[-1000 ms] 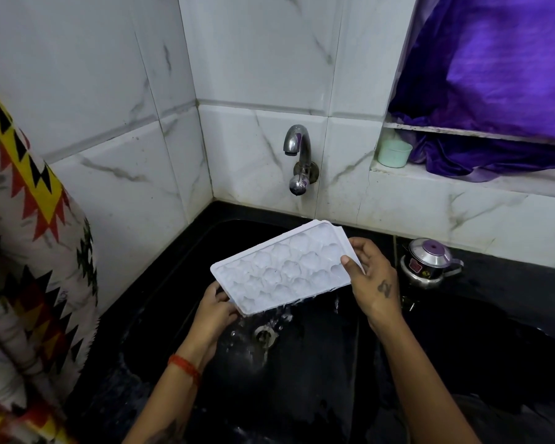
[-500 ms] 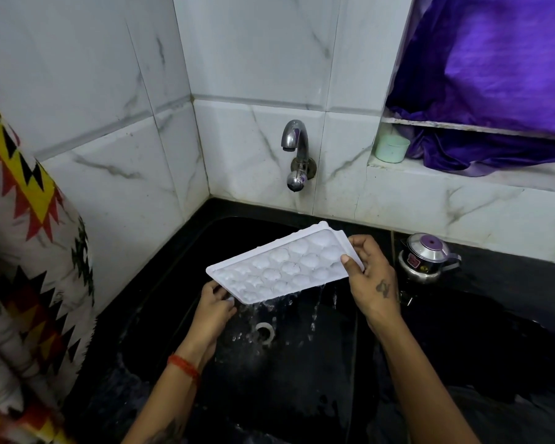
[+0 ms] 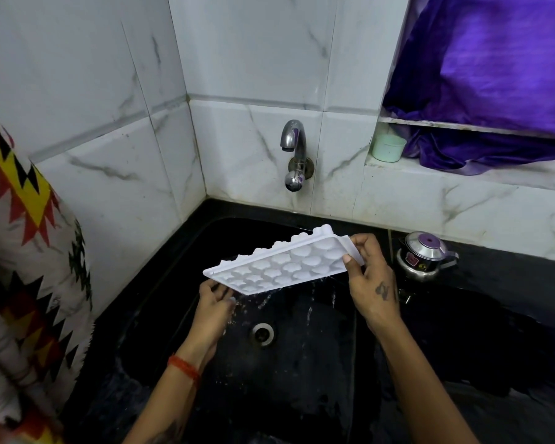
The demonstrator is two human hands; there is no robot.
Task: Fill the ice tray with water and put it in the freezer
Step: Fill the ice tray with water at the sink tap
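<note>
A white ice tray [image 3: 282,265] with several rounded cells hangs over the black sink [image 3: 302,363], tipped steeply with its near long edge down. Water drips from that low edge into the sink. My left hand [image 3: 213,304] holds the tray's left end from below, fingers curled under it. My right hand [image 3: 370,277] grips the right end, thumb on top and fingers behind. The chrome tap [image 3: 293,155] on the tiled wall stands above and behind the tray, with no water running from it.
The sink drain [image 3: 262,334] lies below the tray. A small steel pot with a purple knob [image 3: 425,254] sits on the black counter at right. A pale green cup [image 3: 388,148] and purple cloth [image 3: 494,75] fill the ledge. Patterned fabric [image 3: 23,267] hangs at left.
The tray has tilted further, its near edge dropping so water spills out into the sink. Both hands kept their hold on its ends.
</note>
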